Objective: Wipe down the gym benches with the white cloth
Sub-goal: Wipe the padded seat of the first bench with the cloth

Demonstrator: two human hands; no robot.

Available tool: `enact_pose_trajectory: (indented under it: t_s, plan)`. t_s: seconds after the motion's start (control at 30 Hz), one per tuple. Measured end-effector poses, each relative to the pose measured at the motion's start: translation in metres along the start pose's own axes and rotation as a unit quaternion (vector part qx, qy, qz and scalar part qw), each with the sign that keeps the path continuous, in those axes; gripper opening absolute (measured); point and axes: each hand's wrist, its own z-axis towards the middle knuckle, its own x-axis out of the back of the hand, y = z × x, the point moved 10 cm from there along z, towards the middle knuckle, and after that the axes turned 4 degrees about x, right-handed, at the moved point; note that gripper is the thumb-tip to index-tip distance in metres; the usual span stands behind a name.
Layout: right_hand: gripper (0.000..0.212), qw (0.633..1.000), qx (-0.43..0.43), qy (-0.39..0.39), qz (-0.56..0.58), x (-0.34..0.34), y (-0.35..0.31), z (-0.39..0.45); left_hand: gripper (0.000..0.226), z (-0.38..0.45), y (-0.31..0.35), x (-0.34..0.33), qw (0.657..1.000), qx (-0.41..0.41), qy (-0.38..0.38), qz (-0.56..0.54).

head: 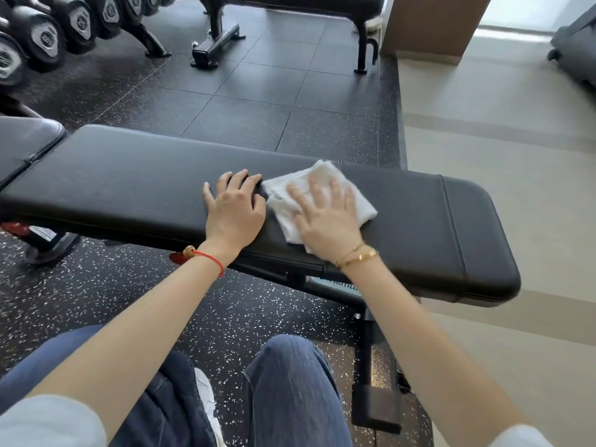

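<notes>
Cloth (322,195), white, rumpled, under flat right hand (325,221); padded bench (129,175).

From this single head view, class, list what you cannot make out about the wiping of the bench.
- Bench pad under the white cloth: covered by the cloth and the right hand.
- Right hand's fingers: motion-blurred.
- Pad beneath the left hand: hidden by the hand.
- Label on the frame: cut off by the right forearm.
- Far bench: cropped by the top edge.
- Which areas are already wiped: not visible.
</notes>
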Motion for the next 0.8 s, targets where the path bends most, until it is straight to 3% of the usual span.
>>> enact_pose_trajectory:
  t_s: [0.17,0.3,0.37,0.53,0.6,0.8]
  plan:
    - [0.053,1.0,0.005,-0.005,0.003,0.004,0.023,-0.049,0.046,-0.001,-0.004,-0.003,1.0,-0.001,-0.009,-0.006]
    - [0.053,0.99,-0.138,-0.006,-0.009,0.016,0.115,-0.071,0.046,-0.002,0.0,-0.003,1.0,0.002,-0.018,-0.003]
    - [0.052,0.982,-0.191,-0.004,0.017,0.018,0.129,-0.075,0.043,-0.002,0.004,0.001,1.0,0.009,-0.015,-0.009]
    - [0.053,0.995,-0.094,0.024,-0.009,0.011,0.074,-0.101,0.041,-0.015,0.056,-0.001,0.997,-0.024,-0.024,-0.067]
    - [0.053,0.996,-0.084,0.022,-0.004,0.01,0.084,-0.119,0.044,-0.022,0.083,-0.008,0.996,-0.052,-0.037,-0.067]
    - [0.053,0.97,-0.242,0.021,0.023,0.025,0.197,-0.132,0.045,-0.035,0.102,-0.029,0.995,-0.076,-0.061,-0.034]
